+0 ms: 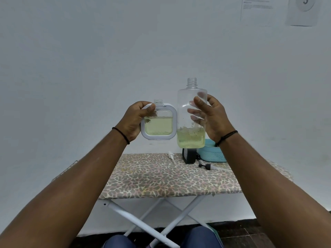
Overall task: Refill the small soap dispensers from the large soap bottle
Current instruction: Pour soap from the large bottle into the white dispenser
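A square dispenser (158,121), uncapped and about half full of yellow-green soap, is gripped upright in the left hand (133,120) – a tall clear bottle (191,115), soap low in it, is clasped just beside it by the right hand (210,117). Below, two pumps (171,156) (205,166), a black dispenser (188,155) and a teal basket (214,153) are seen on the leopard-print bench (161,178).

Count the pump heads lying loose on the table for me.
2: a white pump head near the back edge, and a black pump head right of the dark dispenser. The held bottles could hide others.
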